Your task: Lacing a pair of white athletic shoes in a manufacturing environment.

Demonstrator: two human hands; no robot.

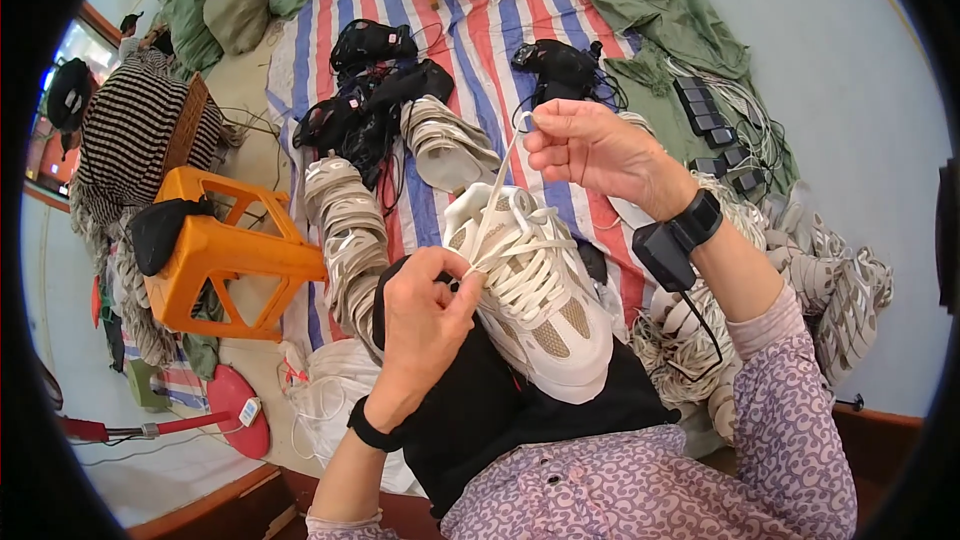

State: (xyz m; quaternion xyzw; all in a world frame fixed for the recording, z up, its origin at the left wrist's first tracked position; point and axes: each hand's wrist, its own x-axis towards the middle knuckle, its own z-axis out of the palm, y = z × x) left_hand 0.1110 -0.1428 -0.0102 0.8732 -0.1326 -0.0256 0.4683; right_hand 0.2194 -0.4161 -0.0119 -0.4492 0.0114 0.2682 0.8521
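In the head view, the white-and-beige mesh lace-up sneaker [590, 365] rested on the black fabric-covered lap [465, 430], toe toward the wearer. The right hand [605, 152] pinched the raised, narrow cream fabric lace [503, 172]; the left hand [425, 305] pinched it low, beside the eyelets. Sound technique required even tension and an untwisted strand.
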